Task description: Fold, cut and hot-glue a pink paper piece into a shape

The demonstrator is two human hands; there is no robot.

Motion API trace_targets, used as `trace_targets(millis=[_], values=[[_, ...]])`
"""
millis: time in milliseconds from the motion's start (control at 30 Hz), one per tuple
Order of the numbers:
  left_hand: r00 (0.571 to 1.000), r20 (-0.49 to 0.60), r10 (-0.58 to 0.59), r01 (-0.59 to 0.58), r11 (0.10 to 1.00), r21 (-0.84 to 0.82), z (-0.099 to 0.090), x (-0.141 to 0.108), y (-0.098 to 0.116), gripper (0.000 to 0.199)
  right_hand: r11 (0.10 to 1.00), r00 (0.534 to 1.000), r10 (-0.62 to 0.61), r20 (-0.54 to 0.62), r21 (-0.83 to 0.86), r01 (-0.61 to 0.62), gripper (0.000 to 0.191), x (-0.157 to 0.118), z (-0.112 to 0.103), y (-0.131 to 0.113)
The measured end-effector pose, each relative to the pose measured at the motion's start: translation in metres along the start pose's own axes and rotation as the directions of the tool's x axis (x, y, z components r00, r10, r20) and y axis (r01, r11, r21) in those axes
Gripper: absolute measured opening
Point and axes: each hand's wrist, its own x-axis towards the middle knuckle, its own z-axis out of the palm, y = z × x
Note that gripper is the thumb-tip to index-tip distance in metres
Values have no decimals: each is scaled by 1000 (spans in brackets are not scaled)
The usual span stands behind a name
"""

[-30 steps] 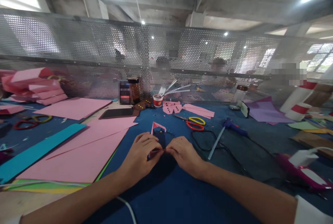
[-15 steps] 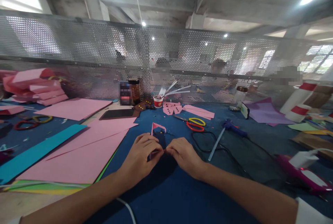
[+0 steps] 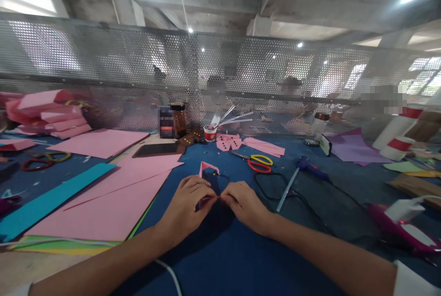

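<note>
My left hand point(image 3: 188, 206) is closed around a folded pink paper strip point(image 3: 208, 166), whose bent upper end stands up beyond the fingers. Its lower part shows between thumb and palm. Fingertip to fingertip with it, my right hand point(image 3: 245, 205) is pinched at the near end of the same strip; the exact contact is hidden by the fingers. Just beyond the hands lie red-and-yellow scissors point(image 3: 259, 163). To the right rests a blue glue gun point(image 3: 312, 167) with a clear glue stick point(image 3: 288, 189) in it.
Pink sheets point(image 3: 113, 199) and a blue strip point(image 3: 58, 197) cover the left side. A cup of glue sticks point(image 3: 210, 134) and dotted pink pieces point(image 3: 228, 142) stand or lie ahead. A magenta power strip point(image 3: 401, 231) sits right, and black cable point(image 3: 303, 199) crosses the table. Behind is a perforated metal screen point(image 3: 241, 71).
Both hands hold nearly the same pose, fingertips still together at the pink paper strip. The view has shifted very slightly.
</note>
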Motion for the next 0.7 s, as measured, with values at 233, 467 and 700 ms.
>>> trace_targets(millis=[233,467,700], values=[[1000,-5,4,-4,1000,-6,0,0,1,7,999,999,-50,-13,17,51,15,0,0,0],[999,42,-4,5,1000,-9,1,-2,-2,8,994,993,-105,-54,33,107,20,-1,2,3],[1000,29,-4,4,1000,-8,1,-2,-2,8,995,994,-100,-41,25,101,20,0,1,2]])
